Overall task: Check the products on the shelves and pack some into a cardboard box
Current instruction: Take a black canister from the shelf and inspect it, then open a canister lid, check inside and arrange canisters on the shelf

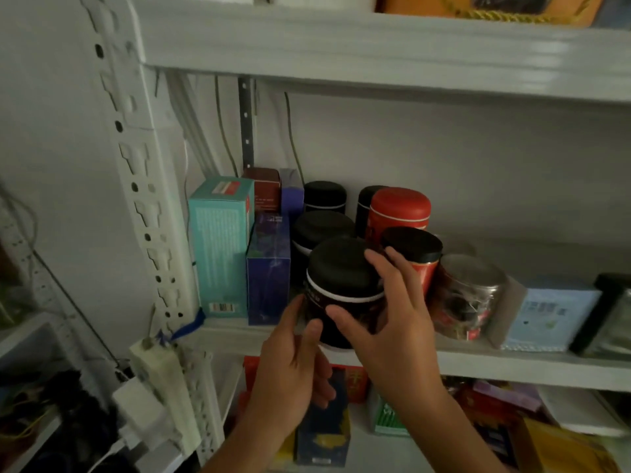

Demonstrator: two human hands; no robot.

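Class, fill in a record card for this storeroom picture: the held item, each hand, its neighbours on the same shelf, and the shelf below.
held item: black-lidded canister, white band under lid, at the white shelf's front edge
left hand: grips the canister's lower left, thumb on front
right hand: grips its right side, thumb across the front
left neighbours: teal box, blue box, both upright
right neighbours: red canister, clear jar with silver lid, pale blue box
shelf below: assorted boxes, blurred

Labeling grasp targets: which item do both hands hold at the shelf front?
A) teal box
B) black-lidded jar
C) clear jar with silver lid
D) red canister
B: the left hand and right hand both curl around the black-lidded jar; the other items stand untouched.
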